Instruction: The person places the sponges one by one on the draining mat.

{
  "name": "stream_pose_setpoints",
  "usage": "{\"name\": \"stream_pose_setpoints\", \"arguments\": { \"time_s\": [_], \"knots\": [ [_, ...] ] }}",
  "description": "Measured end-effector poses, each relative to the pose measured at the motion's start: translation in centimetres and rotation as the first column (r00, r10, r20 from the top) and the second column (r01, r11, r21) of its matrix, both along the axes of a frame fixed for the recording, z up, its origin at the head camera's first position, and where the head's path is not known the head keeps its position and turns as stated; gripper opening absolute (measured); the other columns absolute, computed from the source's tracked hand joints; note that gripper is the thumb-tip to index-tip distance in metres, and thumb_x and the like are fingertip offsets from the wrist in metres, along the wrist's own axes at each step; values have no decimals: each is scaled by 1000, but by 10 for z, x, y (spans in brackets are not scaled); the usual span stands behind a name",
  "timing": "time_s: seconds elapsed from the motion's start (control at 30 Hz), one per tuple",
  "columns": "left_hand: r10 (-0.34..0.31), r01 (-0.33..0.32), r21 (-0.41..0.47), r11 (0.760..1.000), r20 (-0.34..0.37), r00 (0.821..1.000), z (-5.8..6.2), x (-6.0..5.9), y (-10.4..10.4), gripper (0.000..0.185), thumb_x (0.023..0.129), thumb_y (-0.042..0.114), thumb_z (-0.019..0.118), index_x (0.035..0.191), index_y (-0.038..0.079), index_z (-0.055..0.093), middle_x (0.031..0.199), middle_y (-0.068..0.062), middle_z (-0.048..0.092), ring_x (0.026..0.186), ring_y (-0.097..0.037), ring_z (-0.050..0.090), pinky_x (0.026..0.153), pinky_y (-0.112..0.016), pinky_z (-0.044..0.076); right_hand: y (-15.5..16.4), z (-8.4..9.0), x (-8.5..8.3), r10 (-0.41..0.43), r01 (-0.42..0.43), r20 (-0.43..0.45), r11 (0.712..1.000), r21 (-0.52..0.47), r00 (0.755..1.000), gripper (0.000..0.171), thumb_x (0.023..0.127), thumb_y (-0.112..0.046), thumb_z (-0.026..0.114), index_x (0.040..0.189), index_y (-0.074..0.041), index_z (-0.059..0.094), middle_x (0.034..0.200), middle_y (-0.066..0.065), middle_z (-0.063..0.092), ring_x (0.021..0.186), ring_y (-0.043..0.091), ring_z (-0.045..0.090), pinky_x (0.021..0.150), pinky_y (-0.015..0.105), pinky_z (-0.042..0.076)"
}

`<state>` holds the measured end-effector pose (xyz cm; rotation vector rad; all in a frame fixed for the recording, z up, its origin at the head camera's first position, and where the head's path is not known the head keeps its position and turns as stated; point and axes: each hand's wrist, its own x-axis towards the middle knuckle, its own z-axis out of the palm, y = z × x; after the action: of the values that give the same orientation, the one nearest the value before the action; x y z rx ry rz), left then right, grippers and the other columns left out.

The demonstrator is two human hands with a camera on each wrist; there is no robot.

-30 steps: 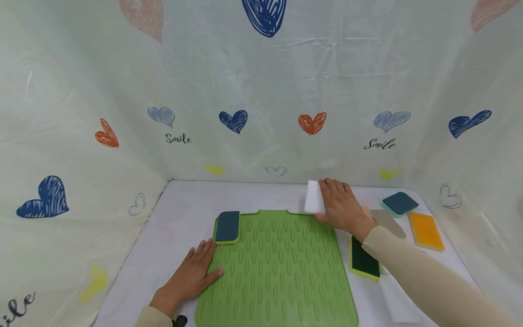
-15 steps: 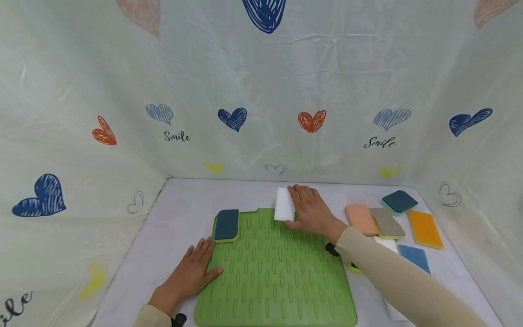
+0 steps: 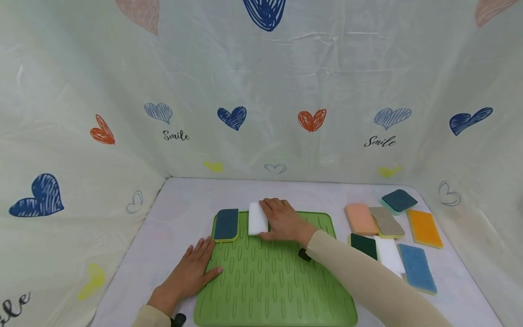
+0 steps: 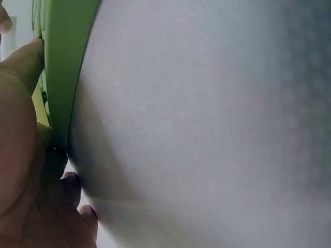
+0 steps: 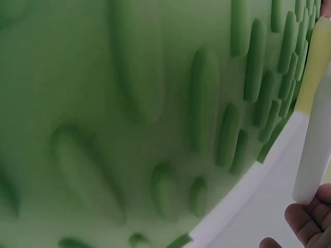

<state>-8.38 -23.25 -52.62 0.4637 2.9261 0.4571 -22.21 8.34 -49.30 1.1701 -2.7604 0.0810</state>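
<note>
Right hand (image 3: 282,222) grips white sponge (image 3: 257,218); left hand (image 3: 192,272) lies flat.

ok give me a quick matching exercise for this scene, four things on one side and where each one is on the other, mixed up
Things:
1. white sponge
2. dark blue sponge
3. orange sponge
4. left hand

Places:
A. far left corner of the green mat
B. flat on the mat's left edge
C. held by the right hand at the mat's far edge
D. off the mat, on the table to the right

Pairs: 1-C, 2-A, 3-D, 4-B
</note>
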Motion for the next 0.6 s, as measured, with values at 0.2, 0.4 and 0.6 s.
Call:
{"name": "stream_pose_setpoints", "arguments": {
  "time_s": [0.2,0.4,0.6],
  "knots": [
    [9,-9,0,1000,0,1000,0,0,1,86,105,55,59,163,-3,33,171,-23,29,159,-44,25,126,-66,25,-17,-5,0,-21,16,79,998,57,997,99,91,-69,67,161,-4,41,158,13,51,143,29,51,110,48,49],
    [12,-12,22,1000,-13,1000,1,0,3,85,104,52,62,162,-4,36,170,-24,32,158,-46,28,125,-67,26,-26,-10,0,-54,43,122,995,94,991,99,92,-70,64,163,-5,38,160,12,49,145,29,49,113,48,47],
    [15,-15,12,1000,3,1000,1,-1,3,87,104,54,60,163,-4,34,170,-23,31,159,-45,27,125,-67,25,-27,-15,2,-67,53,144,994,100,987,100,92,-72,62,163,-6,38,160,11,48,145,28,49,114,48,46]
  ]
}}
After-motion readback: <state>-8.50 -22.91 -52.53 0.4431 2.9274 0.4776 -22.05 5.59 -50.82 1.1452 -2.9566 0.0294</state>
